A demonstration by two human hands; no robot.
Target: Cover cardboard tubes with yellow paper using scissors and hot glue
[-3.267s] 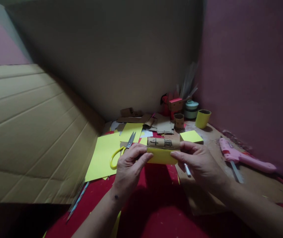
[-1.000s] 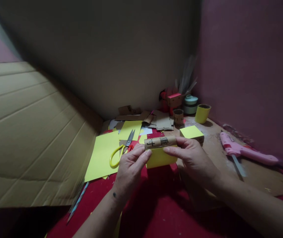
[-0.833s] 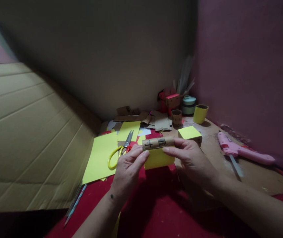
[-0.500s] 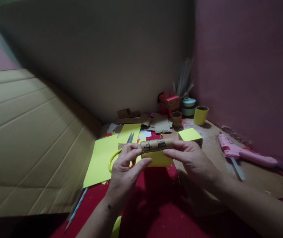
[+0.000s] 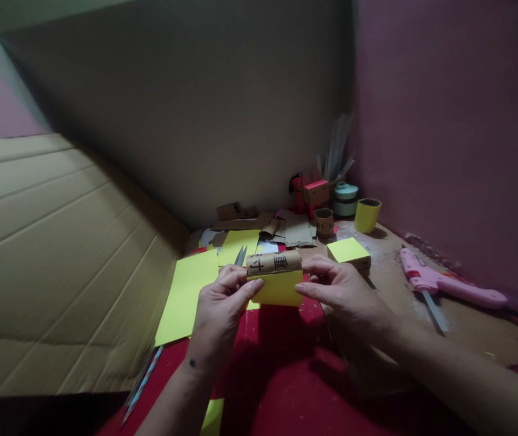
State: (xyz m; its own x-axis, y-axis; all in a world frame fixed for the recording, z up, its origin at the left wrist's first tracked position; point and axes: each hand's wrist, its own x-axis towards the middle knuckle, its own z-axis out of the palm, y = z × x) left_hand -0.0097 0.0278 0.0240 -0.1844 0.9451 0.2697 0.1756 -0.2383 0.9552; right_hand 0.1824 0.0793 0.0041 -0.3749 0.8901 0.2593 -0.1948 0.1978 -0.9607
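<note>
Leftward shift since the earlier frame: the yellow-and-brown cardboard piece (image 5: pixel 276 287) has slid slightly toward frame left, and the handle of the scissors (image 5: pixel 240 257) is now hidden behind the left hand (image 5: pixel 217 312). From my remote post I log the piece near frame centre, raised over the red-covered counter (image 5: pixel 281 375), long axis running left to right between the hands. Left hand pinches the left end, thumb on the yellow face, overlapping it more. Right hand (image 5: pixel 354 303) has its thumb at the right edge; I cannot tell whether it grips. Yellow-topped box (image 5: pixel 348 249) stands just beyond it.
</note>
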